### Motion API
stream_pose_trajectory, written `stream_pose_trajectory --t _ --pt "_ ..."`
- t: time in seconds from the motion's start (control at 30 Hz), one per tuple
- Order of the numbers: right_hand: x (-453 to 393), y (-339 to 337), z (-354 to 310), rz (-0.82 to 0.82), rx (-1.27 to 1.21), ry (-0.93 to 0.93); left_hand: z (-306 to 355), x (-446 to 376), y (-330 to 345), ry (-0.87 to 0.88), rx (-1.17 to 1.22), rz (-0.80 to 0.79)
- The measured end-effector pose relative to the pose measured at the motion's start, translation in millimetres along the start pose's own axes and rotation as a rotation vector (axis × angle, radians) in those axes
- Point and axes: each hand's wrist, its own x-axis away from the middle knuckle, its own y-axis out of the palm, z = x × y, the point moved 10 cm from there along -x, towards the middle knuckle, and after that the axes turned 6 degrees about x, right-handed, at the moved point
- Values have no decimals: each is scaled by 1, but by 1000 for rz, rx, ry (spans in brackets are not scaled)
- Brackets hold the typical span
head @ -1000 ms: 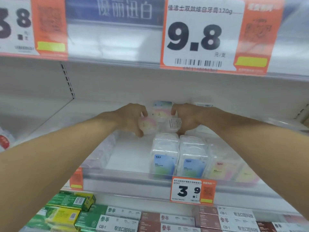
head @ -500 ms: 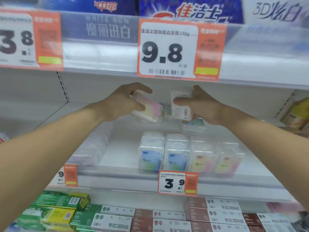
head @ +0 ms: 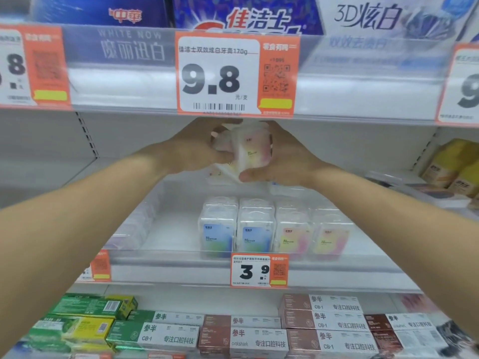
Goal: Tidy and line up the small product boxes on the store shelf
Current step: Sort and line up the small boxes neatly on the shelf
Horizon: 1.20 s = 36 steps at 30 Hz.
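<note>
Both hands are raised over the middle shelf, just under the upper shelf's edge. My left hand point(head: 191, 149) and my right hand point(head: 282, 156) hold small clear product boxes with pink-yellow labels point(head: 252, 151) pressed together between them. The front box faces me upright, and a second one shows below and to its left, tilted. On the shelf point(head: 171, 229) below stands a row of clear boxes at the front edge: two with blue-green labels point(head: 219, 235) on the left and two with pink-yellow labels point(head: 313, 237) on the right.
A clear divider point(head: 134, 224) bounds the shelf bay on the left. Price tags 9.8 point(head: 217, 76) and 3.9 point(head: 258, 270) hang on the shelf edges. Toothpaste cartons point(head: 166, 332) fill the shelf below. Yellow packets point(head: 453, 167) stand at the right.
Both hands lifted the boxes from the back of the shelf and brought them together; half a second ago each hand held one box apart from the other.
</note>
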Motion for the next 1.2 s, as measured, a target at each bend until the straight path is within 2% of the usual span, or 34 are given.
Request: stream_pose_trajectory --t 0.07,0.17,0.27,0.4,0.53,0.67,0.93,1.2 --pt "2 -9 15 76 15 80 -1 -1 -7 -41 54 39" --pt "8 -16 32 92 38 203 -5 -2 -11 -50 116 45" --pt "10 -13 45 34 -17 290 -11 -2 -9 -65 145 38" --pt "11 -8 55 -41 -166 346 -21 0 2 -129 125 -88" --pt "11 7 62 -171 -59 399 -42 4 18 -267 66 -216" --pt "7 23 66 -240 -46 427 -62 7 25 -339 108 -208" --pt "2 16 95 -361 54 476 -58 -11 36 -276 181 -159" --pt "50 -43 146 -334 -64 577 -2 -29 124 -200 88 -377"
